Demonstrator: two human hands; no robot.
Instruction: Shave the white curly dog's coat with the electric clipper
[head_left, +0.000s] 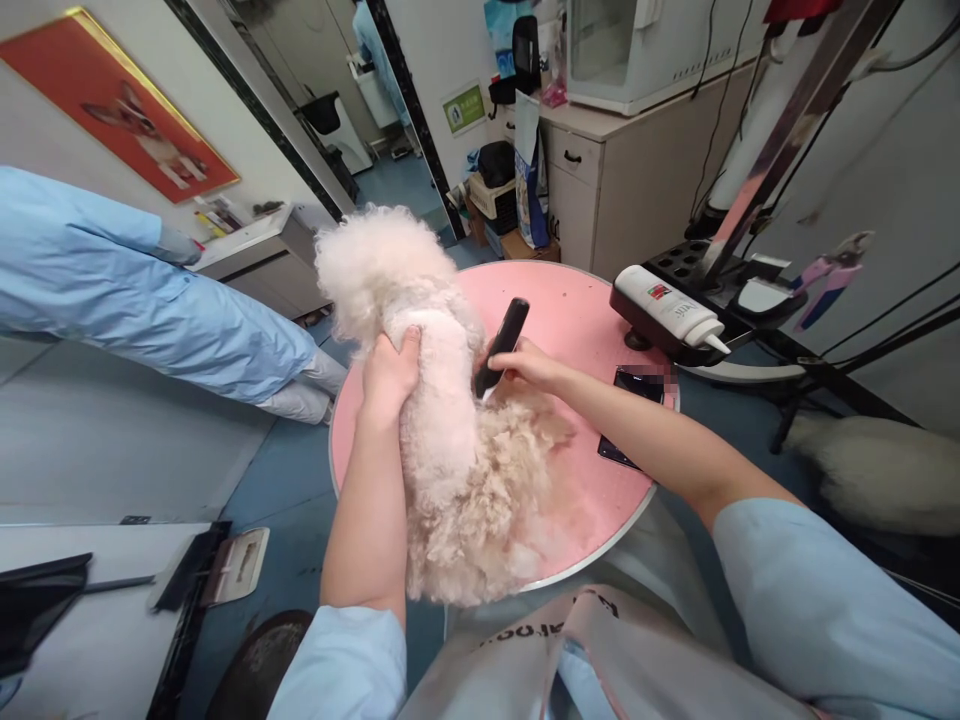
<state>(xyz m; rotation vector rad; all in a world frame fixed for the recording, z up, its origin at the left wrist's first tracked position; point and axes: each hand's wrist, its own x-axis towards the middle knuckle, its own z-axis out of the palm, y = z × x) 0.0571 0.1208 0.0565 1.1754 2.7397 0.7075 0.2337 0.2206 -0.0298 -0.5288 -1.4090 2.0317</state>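
Observation:
A fluffy white dog (442,400) is on the round pink table (559,300), facing away, its back trimmed short. My left hand (391,372) grips the dog's left side near the shoulder, thumb on its back. In my right hand (529,364) is a black hair clipper (508,335), its lower end against the dog's right side. Fingers wrap round the clipper's body; its blade is mostly hidden by fur. Loose cream and tan fur (517,460) lies beside and behind the dog, over the table's near part.
A phone (630,410) lies on the table's right, under my forearm. A white squeeze bottle (671,305) rests in a black tray at the right edge, with pink-purple nail clippers (831,278) beyond. Another person in a blue gown (150,285) stands left.

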